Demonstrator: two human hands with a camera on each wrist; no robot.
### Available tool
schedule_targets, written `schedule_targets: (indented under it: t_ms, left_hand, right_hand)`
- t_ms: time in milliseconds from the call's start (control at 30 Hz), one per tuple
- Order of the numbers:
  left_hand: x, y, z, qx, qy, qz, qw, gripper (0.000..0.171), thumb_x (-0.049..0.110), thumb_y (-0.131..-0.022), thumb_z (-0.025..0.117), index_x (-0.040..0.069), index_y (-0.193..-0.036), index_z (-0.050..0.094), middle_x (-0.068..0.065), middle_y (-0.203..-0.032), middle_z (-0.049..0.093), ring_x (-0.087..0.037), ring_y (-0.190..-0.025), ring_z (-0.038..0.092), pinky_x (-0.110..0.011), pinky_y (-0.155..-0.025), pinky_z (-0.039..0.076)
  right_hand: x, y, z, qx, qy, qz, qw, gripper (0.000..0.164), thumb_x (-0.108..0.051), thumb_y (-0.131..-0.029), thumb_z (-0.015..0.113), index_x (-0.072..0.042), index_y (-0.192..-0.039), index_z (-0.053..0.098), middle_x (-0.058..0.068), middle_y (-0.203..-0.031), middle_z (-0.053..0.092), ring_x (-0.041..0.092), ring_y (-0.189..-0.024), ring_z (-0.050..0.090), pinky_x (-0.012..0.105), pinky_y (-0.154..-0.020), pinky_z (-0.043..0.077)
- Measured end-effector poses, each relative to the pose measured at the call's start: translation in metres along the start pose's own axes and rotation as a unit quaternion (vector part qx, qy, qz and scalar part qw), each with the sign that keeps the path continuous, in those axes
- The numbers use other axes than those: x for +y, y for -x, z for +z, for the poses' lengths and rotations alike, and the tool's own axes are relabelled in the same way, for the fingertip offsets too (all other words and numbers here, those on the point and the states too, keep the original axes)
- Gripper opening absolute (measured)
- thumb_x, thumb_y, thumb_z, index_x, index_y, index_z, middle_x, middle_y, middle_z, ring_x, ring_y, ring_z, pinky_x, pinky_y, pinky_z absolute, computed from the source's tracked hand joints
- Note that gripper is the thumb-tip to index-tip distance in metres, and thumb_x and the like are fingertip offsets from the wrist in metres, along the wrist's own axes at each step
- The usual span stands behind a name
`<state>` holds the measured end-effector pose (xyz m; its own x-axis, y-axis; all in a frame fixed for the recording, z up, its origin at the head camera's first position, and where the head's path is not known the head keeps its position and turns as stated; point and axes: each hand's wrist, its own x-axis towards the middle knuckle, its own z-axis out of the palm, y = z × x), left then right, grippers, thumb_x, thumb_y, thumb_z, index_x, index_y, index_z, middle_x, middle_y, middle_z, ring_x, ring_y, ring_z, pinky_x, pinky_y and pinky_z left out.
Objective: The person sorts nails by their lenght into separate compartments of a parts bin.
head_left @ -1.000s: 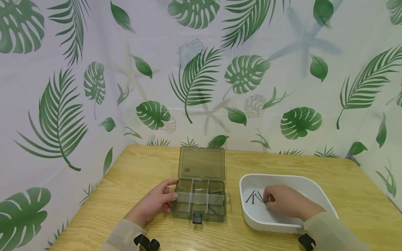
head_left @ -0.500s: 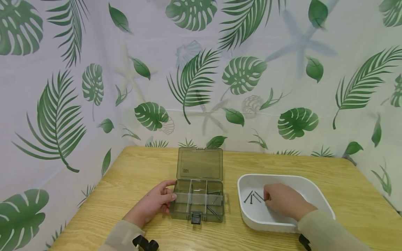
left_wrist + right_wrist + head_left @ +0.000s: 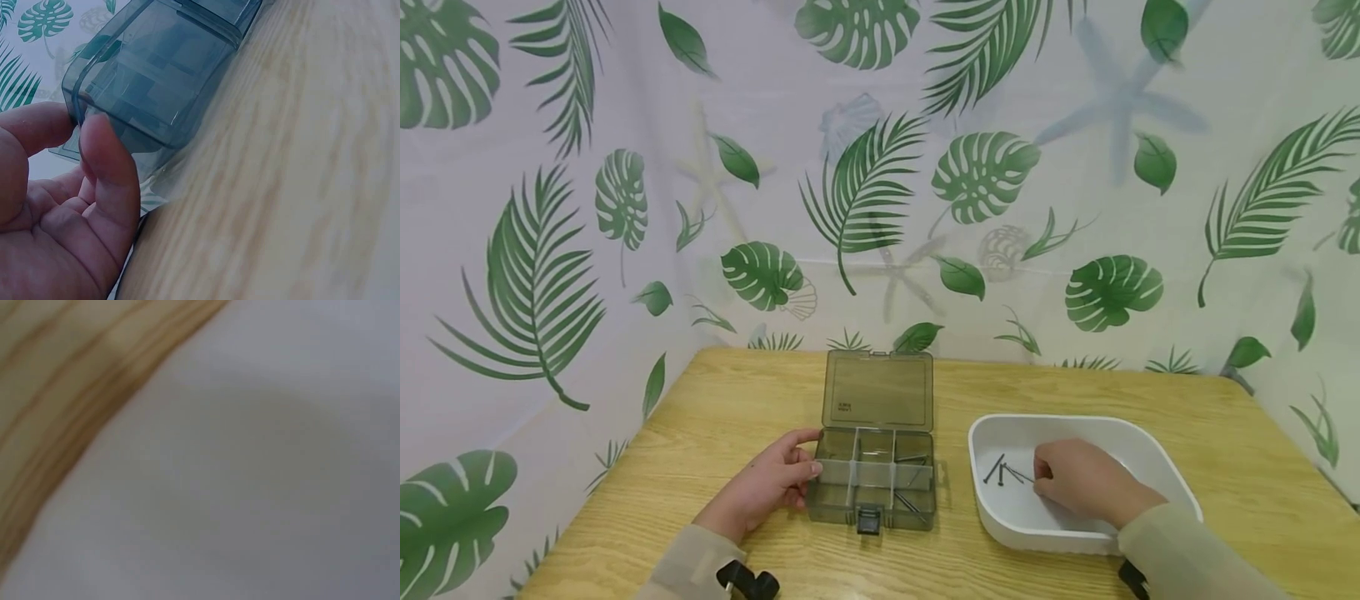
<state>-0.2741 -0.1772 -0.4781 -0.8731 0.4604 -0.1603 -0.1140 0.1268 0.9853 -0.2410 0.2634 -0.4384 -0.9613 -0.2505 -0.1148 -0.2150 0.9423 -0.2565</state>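
In the head view my left hand [image 3: 772, 479] grips the left side of a smoky clear compartment box [image 3: 871, 518], whose lid stands raised behind it. The left wrist view has thumb and forefinger pinching a corner of this box [image 3: 150, 94]. A few dark screws lie in its right-hand compartments. My right hand [image 3: 1086, 483] reaches into a white tray [image 3: 1000, 533], fingers curled down at several dark screws [image 3: 1002, 473]. One screw's end meets the fingertips, which are mostly hidden; I cannot tell whether they hold it. The right wrist view is a blur of tray wall.
Box and tray stand side by side on a wood-grain table [image 3: 737, 392], a narrow gap between them. Behind the table hangs a white leaf-print cloth [image 3: 865, 317]. The tray's raised rim surrounds the right hand. A black wrist mount [image 3: 748, 581] sits at the left sleeve.
The right hand stays low in the tray with small finger movements. The screws by its fingertips have shifted and now lie closer together. The left hand and the box have not moved.
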Motion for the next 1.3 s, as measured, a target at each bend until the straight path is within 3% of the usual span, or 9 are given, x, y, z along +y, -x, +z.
schedule_targets:
  t_ms: [233,467,600,733,800,1033,1300]
  left_hand:
    - [0.003,0.001,0.001,0.002,0.001,0.003,1.0,0.065,0.018,-0.104,0.06,0.007,-0.159,0.027,-0.009,-0.099,0.052,-0.017,-0.071,0.048,-0.031,-0.061,0.051]
    - [0.002,0.001,0.002,0.004,0.003,0.003,1.0,0.066,0.02,-0.103,0.062,0.007,-0.159,0.027,-0.01,-0.1,0.052,-0.018,-0.072,0.048,-0.032,-0.061,0.051]
    - [0.001,0.001,0.001,0.001,0.002,-0.001,1.0,0.066,0.02,-0.103,0.062,0.008,-0.158,0.028,-0.01,-0.1,0.052,-0.018,-0.071,0.048,-0.032,-0.061,0.051]
    - [0.0,0.0,0.0,-0.001,0.004,-0.001,1.0,0.067,0.021,-0.103,0.062,0.008,-0.158,0.028,-0.01,-0.1,0.052,-0.017,-0.071,0.049,-0.031,-0.062,0.051]
    - [0.0,0.0,-0.001,-0.002,0.005,0.001,1.0,0.067,0.021,-0.103,0.063,0.008,-0.159,0.028,-0.01,-0.099,0.052,-0.017,-0.072,0.049,-0.032,-0.062,0.051]
    - [0.003,0.001,0.001,-0.003,0.006,0.002,1.0,0.067,0.022,-0.103,0.063,0.007,-0.159,0.027,-0.009,-0.099,0.052,-0.018,-0.072,0.049,-0.033,-0.062,0.051]
    - [0.002,0.001,0.0,-0.005,0.007,0.004,1.0,0.067,0.02,-0.103,0.062,0.007,-0.159,0.027,-0.009,-0.099,0.052,-0.018,-0.072,0.049,-0.032,-0.061,0.051]
  right_hand:
    - [-0.004,0.0,-0.002,-0.031,-0.001,0.012,0.999,0.018,-0.008,-0.086,0.067,-0.016,-0.072,0.059,-0.003,-0.068,0.054,0.015,-0.066,0.049,0.035,-0.063,0.042]
    - [-0.002,0.004,-0.006,-0.002,-0.038,0.001,0.999,0.017,-0.007,-0.082,0.067,-0.015,-0.074,0.056,-0.002,-0.068,0.052,0.015,-0.065,0.047,0.033,-0.06,0.038]
    - [-0.002,0.004,-0.007,0.01,-0.069,-0.009,0.998,0.011,-0.004,-0.084,0.067,-0.015,-0.086,0.062,-0.002,-0.073,0.051,0.014,-0.07,0.048,0.032,-0.063,0.039]
    - [-0.004,0.005,-0.009,0.018,-0.1,-0.023,0.995,0.025,-0.001,-0.086,0.063,-0.014,-0.106,0.07,-0.003,-0.077,0.051,0.014,-0.073,0.048,0.031,-0.064,0.039]
    - [-0.006,0.006,-0.012,0.019,-0.117,-0.03,0.993,0.026,-0.002,-0.088,0.061,-0.014,-0.109,0.071,-0.003,-0.08,0.055,0.014,-0.075,0.05,0.031,-0.065,0.041]
    - [-0.015,0.01,-0.021,0.03,-0.167,-0.048,0.984,0.008,-0.02,-0.101,0.064,-0.016,-0.1,0.071,-0.003,-0.087,0.065,0.015,-0.076,0.053,0.033,-0.067,0.046]
    - [-0.033,0.004,-0.021,0.05,-0.177,-0.096,0.978,0.006,-0.022,-0.1,0.066,-0.019,-0.097,0.07,-0.006,-0.088,0.066,0.011,-0.075,0.056,0.031,-0.067,0.049]
